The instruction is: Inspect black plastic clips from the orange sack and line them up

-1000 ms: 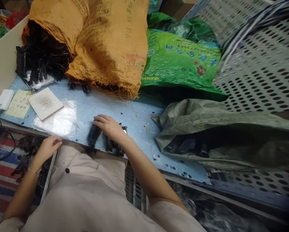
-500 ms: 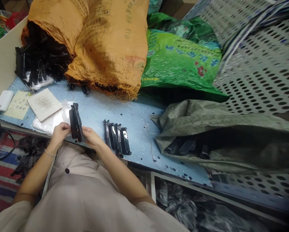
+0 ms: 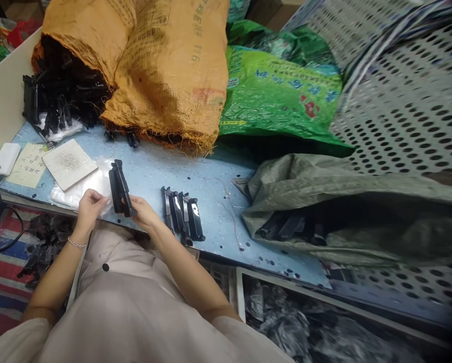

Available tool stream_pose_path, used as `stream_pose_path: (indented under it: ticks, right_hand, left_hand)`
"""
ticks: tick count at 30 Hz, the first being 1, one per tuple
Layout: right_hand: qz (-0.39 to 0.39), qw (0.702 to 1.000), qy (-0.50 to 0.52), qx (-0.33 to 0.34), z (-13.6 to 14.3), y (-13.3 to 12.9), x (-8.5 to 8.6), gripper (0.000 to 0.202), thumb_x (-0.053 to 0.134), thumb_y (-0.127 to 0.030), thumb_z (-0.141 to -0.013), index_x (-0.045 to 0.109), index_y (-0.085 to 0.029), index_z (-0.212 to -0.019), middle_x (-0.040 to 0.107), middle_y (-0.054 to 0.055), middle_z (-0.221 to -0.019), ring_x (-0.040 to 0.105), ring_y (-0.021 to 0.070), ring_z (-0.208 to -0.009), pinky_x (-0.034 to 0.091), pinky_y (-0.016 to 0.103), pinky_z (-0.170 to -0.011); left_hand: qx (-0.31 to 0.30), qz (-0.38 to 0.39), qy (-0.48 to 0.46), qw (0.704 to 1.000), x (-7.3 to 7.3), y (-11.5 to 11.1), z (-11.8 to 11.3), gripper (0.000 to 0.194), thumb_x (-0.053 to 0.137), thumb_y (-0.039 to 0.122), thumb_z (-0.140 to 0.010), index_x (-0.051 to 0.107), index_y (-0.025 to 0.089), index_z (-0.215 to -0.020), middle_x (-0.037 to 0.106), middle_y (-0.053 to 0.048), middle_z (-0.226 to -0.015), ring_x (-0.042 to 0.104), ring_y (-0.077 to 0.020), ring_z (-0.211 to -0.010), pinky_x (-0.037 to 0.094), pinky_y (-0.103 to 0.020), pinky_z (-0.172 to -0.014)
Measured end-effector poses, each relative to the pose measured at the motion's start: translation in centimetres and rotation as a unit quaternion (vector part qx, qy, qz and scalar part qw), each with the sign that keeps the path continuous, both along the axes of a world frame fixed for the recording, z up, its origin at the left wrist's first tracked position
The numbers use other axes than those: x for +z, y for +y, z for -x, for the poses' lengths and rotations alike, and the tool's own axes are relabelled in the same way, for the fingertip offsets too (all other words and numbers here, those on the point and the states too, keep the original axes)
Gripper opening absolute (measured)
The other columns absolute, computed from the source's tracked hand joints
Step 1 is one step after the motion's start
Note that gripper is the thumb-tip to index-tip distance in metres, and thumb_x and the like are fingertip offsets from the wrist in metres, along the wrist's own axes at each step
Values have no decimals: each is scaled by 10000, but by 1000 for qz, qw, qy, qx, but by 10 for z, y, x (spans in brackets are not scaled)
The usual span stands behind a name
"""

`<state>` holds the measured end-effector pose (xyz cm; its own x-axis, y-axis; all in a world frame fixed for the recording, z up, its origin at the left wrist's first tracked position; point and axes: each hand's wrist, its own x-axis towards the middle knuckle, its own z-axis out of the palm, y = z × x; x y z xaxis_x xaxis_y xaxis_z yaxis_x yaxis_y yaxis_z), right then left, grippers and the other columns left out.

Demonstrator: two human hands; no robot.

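A bundle of slim black plastic pieces (image 3: 119, 189), apparently two side by side, stands tilted above the front edge of a blue bench (image 3: 219, 229), near the person's lap. The right hand (image 3: 143, 212) holds it from the right, its grip closed on the lower part. The left hand (image 3: 92, 205), with a bracelet (image 3: 76, 244) at the wrist, is just to the left of the bundle. Its thumb and fingertips come together at the edge of some clear plastic bags (image 3: 69, 196); whether that grip is closed on film, I cannot tell.

The bags lie flat on the bench, partly under a square pale tile (image 3: 69, 165) with a speckled patch. Further left are a yellowish handwritten note (image 3: 27, 169) and a small white device (image 3: 5, 159) with a black cable. To the right of the right hand, a short row of similar black parts (image 3: 182, 214) lies side by side near the bench's front edge.

Behind, orange woven sacking (image 3: 173, 85) covers much of the bench's back, more black parts spilling from its left opening. Next to it is a bright green sack (image 3: 282, 93); nearer, at right, a grey-green sack (image 3: 305, 174) gapes open with dark pieces inside. A perforated pale panel (image 3: 403, 101) fills the far right.
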<state>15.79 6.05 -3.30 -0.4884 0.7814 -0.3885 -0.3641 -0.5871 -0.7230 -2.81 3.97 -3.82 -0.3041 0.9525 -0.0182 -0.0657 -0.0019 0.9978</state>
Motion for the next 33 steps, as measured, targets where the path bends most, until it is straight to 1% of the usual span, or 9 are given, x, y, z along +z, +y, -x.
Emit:
stream_pose_path:
  ticks: [4,7,12,18,21,24,29,31,33]
  right_hand:
    - [14,999,-12,-31,-11,6,-1,411,910,-459,-591,679,-159,-751,683,13,-643,682,160,-671,465,206,-521]
    - [3,999,-5,-47,-28,-5,4,368,882,-411,-674,690,-152,-851,693,18,-684,687,155,-696,478,191,-518]
    - [94,988,100,71,-41,-47,4,320,788,-366,-836,649,-131,-1002,706,55,-784,689,138,-665,567,195,-543]
    - [162,979,101,77,-25,-49,-7,243,728,-323,-890,642,-108,-966,683,68,-808,659,94,-635,554,139,-521]
    - [41,998,-25,48,-9,-37,-2,221,762,-310,-827,651,-136,-907,659,26,-784,653,123,-673,565,201,-571]
    - [-139,975,-174,10,9,-37,7,123,693,-269,-841,661,-150,-841,656,6,-792,626,138,-773,557,264,-733]
    - [-242,953,-128,127,7,-50,25,308,536,-319,-947,653,-164,-1187,711,48,-1005,671,168,-882,557,330,-823]
    - [-314,917,-192,154,-20,-44,33,387,486,-278,-976,595,-194,-1338,709,75,-1153,674,188,-1012,540,372,-927]
    - [-395,830,-376,120,-59,-31,39,439,424,-166,-973,581,-210,-1381,661,102,-1297,607,213,-1197,463,411,-1058]
  left_hand:
    - [-48,-57,192,979,2,-1,20,22,639,198,-824,652,195,-807,666,-36,-915,655,-170,-900,535,-325,-858]
    - [-120,-70,342,930,2,-1,22,277,508,130,-885,743,211,-1008,690,-83,-1148,646,-216,-1114,499,-406,-1041]
    - [-138,-88,356,920,-4,2,12,488,565,123,-867,607,199,-1347,597,-130,-1362,635,-231,-1182,533,-403,-1034]
    - [-124,-115,410,897,10,-23,18,712,502,72,-902,330,259,-1567,425,-167,-1535,618,-221,-1229,565,-364,-985]
    - [-202,-177,449,852,27,-47,6,744,453,56,-924,241,275,-1603,430,-151,-1547,508,-245,-1384,488,-407,-1118]
    - [-285,-213,459,814,43,-63,-8,761,437,41,-918,202,243,-1613,445,-154,-1541,448,-246,-1438,444,-427,-1171]
    - [-251,-214,476,815,78,-85,19,502,566,101,-908,539,232,-1392,662,-103,-1250,639,-211,-1185,509,-357,-1076]
    - [-266,-157,471,826,91,-98,50,366,576,114,-905,624,244,-1243,697,-66,-1153,680,-183,-1078,531,-297,-1000]
    - [-309,-45,484,818,91,-110,81,327,569,117,-886,650,259,-1169,705,-45,-1143,692,-184,-1045,541,-277,-929]
